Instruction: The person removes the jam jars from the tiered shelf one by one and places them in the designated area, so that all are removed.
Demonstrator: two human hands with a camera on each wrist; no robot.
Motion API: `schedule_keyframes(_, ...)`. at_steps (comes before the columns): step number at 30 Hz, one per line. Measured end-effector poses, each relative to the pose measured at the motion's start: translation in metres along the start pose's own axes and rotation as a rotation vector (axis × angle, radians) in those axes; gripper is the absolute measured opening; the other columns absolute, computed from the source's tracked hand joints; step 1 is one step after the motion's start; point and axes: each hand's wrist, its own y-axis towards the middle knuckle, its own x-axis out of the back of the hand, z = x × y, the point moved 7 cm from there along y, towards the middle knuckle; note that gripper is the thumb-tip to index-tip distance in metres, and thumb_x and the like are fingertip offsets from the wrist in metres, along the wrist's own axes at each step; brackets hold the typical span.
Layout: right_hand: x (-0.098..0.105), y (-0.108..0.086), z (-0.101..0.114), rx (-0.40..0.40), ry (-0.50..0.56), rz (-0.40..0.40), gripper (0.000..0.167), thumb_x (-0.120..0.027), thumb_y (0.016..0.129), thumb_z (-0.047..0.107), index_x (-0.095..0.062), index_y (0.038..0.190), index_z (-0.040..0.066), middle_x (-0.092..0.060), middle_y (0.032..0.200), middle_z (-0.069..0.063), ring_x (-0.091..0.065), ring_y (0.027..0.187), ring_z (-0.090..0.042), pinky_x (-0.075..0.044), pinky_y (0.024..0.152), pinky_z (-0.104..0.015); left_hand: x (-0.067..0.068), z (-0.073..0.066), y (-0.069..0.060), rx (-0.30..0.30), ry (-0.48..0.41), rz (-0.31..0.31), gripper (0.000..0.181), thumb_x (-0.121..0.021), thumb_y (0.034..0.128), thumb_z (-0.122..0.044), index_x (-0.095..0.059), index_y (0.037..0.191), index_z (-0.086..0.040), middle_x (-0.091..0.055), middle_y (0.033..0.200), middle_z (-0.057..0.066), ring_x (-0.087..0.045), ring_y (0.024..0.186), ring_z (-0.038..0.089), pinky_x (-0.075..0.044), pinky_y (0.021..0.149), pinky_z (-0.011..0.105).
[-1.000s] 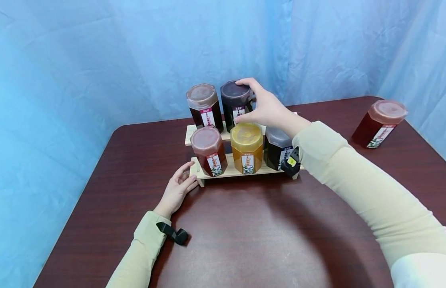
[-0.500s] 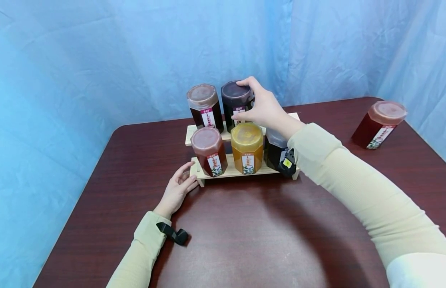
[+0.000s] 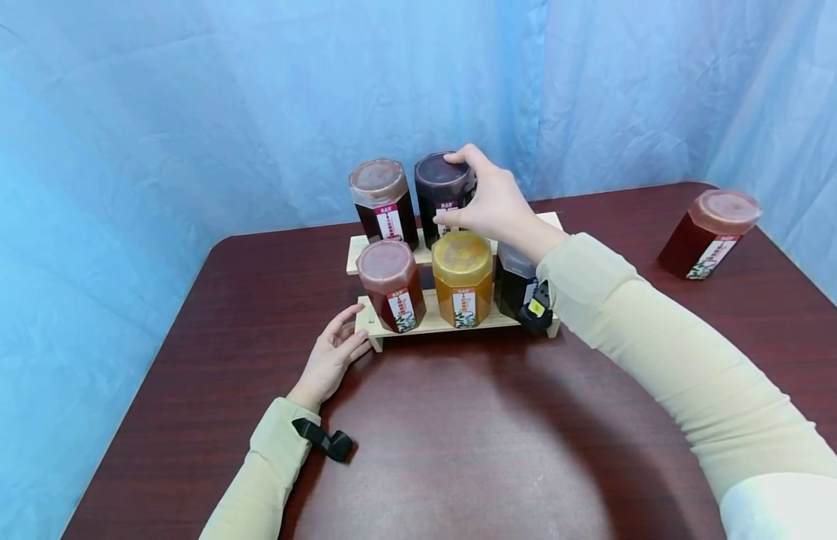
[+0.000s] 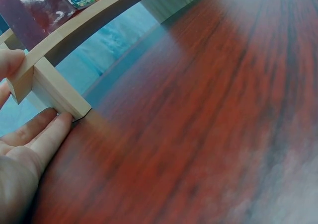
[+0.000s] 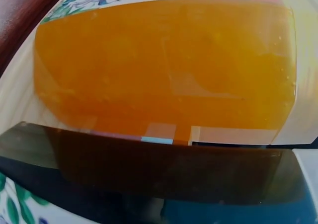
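Observation:
My right hand [image 3: 497, 201] grips a dark purple jar [image 3: 432, 184] near its lid, thumb and fingers at its right side. This jar stands upright on the upper shelf of a pale wooden two-tier rack [image 3: 367, 318]. To its left is a dark-red jar [image 3: 374, 189]. The lower shelf bears a red jar [image 3: 386, 279], a yellow jar [image 3: 461, 274] and a dark jar [image 3: 513, 283], partly hidden by my right wrist. At the rack's left end, the fairly straight fingers of my left hand [image 3: 326, 361] touch the shelf end and the leg [image 4: 60, 92].
Another red jar [image 3: 702, 234] stands alone at the right of the dark-red wooden table [image 3: 445, 435]. Light blue curtains [image 3: 270, 112] hang behind and beside the table. Close in the right wrist view, the yellow jar [image 5: 164, 70] fills most of the picture.
My right wrist and forearm have shifted slightly left and now cover more of the lower dark jar. The held jar has barely moved. My left hand stays at the rack's end.

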Motion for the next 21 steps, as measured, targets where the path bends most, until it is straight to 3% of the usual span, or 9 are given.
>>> schedule_keyframes(11, -0.0056, 0.002, 0.0013, 0.024, 0.002, -0.011, 0.075, -0.079, 0.075, 0.024, -0.036, 0.136, 0.019, -0.055, 0.129, -0.012, -0.054, 0.116, -0.027, -0.045, 0.096, -0.041, 0.0028, 0.0002, 0.0, 0.004, 0.007, -0.006, 0.053, -0.049, 0.0961, -0.001, -0.031, 0.145, -0.006, -0.054, 0.113, 0.001, -0.058, 0.101, 0.008, -0.05, 0.088, 0.026)
schedule_keyframes(21, -0.0029, -0.0014, 0.0009, 0.031, 0.057, -0.05, 0.074, -0.08, 0.073, 0.016, -0.039, 0.135, 0.017, -0.054, 0.13, -0.013, -0.056, 0.114, -0.026, -0.048, 0.092, -0.038, 0.0011, 0.0032, 0.0016, -0.005, 0.003, 0.01, 0.053, -0.05, 0.0961, -0.001, -0.03, 0.146, -0.006, -0.053, 0.116, 0.002, -0.059, 0.102, 0.008, -0.05, 0.088, 0.026)
